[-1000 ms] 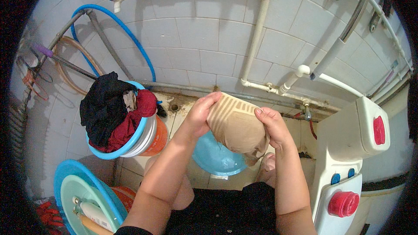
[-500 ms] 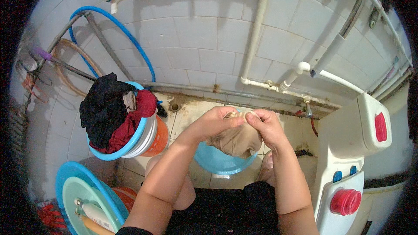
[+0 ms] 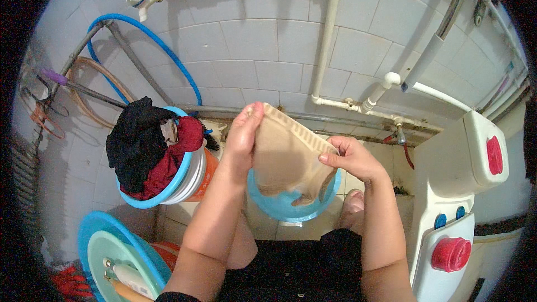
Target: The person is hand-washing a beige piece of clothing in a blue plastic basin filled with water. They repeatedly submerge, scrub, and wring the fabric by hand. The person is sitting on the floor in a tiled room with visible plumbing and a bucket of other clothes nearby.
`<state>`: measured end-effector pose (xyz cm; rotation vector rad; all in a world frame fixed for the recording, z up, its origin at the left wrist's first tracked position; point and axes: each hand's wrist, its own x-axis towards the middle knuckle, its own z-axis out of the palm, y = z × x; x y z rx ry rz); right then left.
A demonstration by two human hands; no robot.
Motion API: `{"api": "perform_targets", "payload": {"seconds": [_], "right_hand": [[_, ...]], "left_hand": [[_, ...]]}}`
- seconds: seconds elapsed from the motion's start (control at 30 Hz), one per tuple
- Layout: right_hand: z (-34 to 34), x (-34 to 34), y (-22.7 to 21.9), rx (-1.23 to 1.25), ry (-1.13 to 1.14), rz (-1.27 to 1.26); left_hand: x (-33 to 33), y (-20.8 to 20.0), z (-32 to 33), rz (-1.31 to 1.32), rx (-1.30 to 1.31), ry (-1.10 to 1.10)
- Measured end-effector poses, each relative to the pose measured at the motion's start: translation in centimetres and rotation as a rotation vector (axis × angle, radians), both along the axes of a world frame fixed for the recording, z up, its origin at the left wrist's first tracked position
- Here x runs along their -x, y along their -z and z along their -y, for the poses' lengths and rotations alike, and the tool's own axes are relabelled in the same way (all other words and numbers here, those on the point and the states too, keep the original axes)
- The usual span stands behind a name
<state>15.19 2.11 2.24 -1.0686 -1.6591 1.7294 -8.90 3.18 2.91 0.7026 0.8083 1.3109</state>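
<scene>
Fingers of the left hand (image 3: 240, 137) are gripping the upper left corner of a beige garment (image 3: 285, 148), and the right hand (image 3: 355, 157) is pinching the right end of its ribbed band between thumb and fingers. The garment is hanging spread between the 2 hands, its lower edge drooping over a blue basin (image 3: 293, 216); whether it is touching the basin, I cannot tell. If the right pinch is loosening, that side could drop; if the hands are pulling too far apart, the thin fabric could overstretch.

Just right of the basin, a foot (image 3: 353, 204) is resting; a nudge from it could shift the basin. Farther left, black cloth (image 3: 137, 151) and dark red cloth (image 3: 187, 133) are heaping above a bucket and overhanging its rim, so a bump could tip them out. Near left, a green basin (image 3: 96, 260) is holding a bottle (image 3: 128, 277). On the right, 2 red caps are topping white containers (image 3: 447, 159).
</scene>
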Motion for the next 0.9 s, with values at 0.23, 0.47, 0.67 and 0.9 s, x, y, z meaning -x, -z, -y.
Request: {"api": "perform_targets", "payload": {"seconds": [0.23,0.47,0.67,0.9], "right_hand": [[-0.8,0.0,2.0,-0.145,0.116,0.249],[-1.2,-0.8,2.6,-0.29,0.341,0.4],[-2.0,-1.8,3.2,-0.013,0.539,-0.035],[-1.1,-1.3,1.2,0.062,0.465,-0.23]], "left_hand": [[2.8,1.3,-1.2,0.245,0.221,-0.035],[6.2,1.2,-1.7,0.45,0.197,0.033],[7.1,2.1,-2.4,0.515,0.231,0.072],[7.1,3.1,-2.7,0.542,0.27,0.101]]}}
